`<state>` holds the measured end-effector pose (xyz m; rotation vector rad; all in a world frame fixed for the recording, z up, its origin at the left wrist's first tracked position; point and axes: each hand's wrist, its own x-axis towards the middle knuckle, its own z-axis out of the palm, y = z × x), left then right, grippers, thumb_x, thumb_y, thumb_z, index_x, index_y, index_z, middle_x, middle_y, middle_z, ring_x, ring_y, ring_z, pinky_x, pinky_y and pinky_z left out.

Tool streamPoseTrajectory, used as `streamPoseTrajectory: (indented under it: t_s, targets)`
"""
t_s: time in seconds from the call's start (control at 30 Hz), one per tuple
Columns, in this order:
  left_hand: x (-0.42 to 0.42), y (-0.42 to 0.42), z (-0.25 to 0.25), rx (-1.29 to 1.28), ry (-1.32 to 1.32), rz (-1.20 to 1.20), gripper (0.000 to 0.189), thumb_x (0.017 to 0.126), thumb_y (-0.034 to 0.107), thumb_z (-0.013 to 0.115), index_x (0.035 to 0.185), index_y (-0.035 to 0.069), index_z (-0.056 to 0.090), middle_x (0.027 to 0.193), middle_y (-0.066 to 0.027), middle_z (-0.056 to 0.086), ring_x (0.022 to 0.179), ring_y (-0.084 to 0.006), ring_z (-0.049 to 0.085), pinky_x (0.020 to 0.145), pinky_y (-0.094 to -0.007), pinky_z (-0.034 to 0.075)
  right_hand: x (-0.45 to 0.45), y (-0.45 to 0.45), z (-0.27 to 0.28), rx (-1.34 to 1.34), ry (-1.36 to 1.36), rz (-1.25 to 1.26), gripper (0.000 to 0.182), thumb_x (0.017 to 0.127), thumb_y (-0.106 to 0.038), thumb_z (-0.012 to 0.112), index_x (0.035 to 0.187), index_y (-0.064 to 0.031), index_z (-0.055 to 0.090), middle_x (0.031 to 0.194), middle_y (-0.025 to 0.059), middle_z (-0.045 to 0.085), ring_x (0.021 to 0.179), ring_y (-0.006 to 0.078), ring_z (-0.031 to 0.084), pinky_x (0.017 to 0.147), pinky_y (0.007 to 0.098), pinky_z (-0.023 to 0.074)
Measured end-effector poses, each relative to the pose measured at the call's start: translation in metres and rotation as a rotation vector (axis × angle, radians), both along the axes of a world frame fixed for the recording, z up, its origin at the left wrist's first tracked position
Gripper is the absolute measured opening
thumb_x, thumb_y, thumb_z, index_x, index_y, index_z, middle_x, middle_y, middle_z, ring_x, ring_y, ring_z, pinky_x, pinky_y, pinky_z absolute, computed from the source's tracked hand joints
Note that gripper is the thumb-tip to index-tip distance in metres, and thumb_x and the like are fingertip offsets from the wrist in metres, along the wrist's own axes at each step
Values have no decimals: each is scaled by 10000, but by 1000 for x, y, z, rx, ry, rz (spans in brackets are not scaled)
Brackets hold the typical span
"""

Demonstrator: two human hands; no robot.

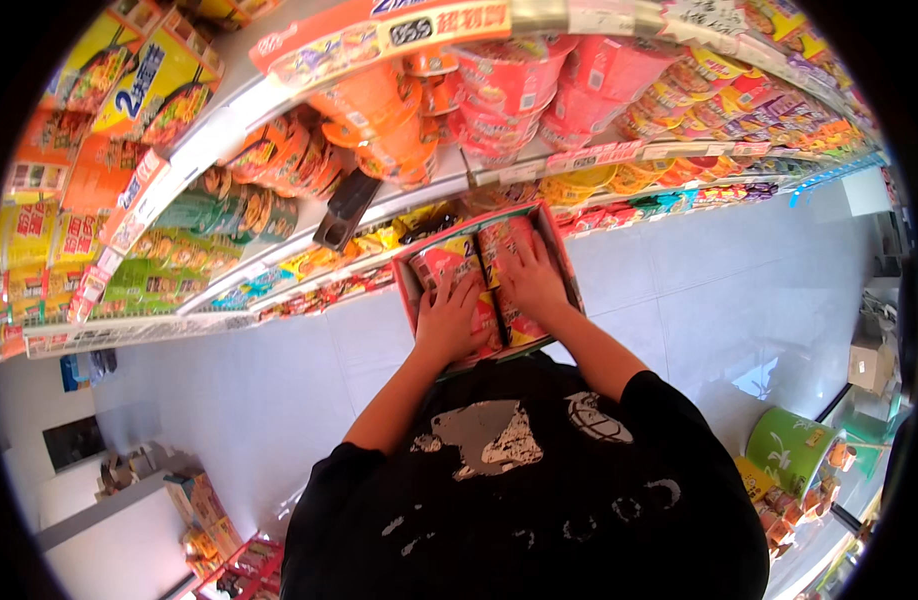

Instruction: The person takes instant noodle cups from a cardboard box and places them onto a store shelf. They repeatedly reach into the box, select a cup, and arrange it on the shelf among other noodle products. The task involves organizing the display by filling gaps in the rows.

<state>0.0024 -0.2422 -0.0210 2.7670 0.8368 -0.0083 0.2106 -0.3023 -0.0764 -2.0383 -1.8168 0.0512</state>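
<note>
An open cardboard carton with a red rim [403,289] is just in front of my torso, against the edge of the shelves. It holds several pink and yellow noodle packages [445,262] in two columns with a dark gap between them. My left hand [450,319] rests on the packages of the left column, fingers spread. My right hand [532,279] lies over the right column, its fingers on the packages. Whether either hand grips a package cannot be told. What supports the carton from below is hidden.
Curved store shelves hold orange noodle cups [384,112], pink noodle tubs [508,82] and many bagged noodles [196,262]. A dark plastic tray [346,208] sits at a shelf edge. A large green tub [789,450] stands at lower right, a brown carton [871,362] above it.
</note>
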Motion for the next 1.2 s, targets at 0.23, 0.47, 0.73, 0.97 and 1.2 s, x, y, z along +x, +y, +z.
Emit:
streamPoseTrajectory:
  t_s: [0.23,0.47,0.73,0.97,1.2]
  targets:
    - [13,-9,8,-102,142,60,854,772,524,695,1491,147,430,1640,-32,262,1543,-360,129,1095,-714,271,-1,-3,10,-17,39,-15,511,950,-368,571,1388,-106,552,1568,229,340,1395,533,322,1168,574,308]
    - [21,-12,3,-109,119,56,861,785,525,714,1500,146,420,1612,-46,314,1540,-354,146,1133,-697,227,13,-14,14,-151,124,47,659,933,-411,601,1489,-103,429,1634,221,204,1435,564,238,1162,578,309]
    - [-23,-41,13,69,-123,367,795,805,447,715,1471,105,448,1565,-162,362,1491,-397,267,1135,-689,233,11,-57,51,-146,111,226,652,911,-352,641,1464,-78,430,1530,239,375,1405,453,372,1123,525,383]
    - [-71,-66,-21,-64,-279,621,734,822,369,699,1444,70,446,1478,-316,409,1371,-484,412,1075,-586,400,-11,-100,52,-134,40,304,409,917,-296,618,1289,-127,592,1404,133,520,1298,383,495,1060,500,440]
    - [-80,-46,-48,-217,-248,529,626,860,358,653,1389,74,476,1359,-310,494,1154,-501,574,934,-548,513,-15,-120,63,111,110,180,275,910,-286,625,1134,-137,687,1199,76,651,1205,321,574,981,482,492]
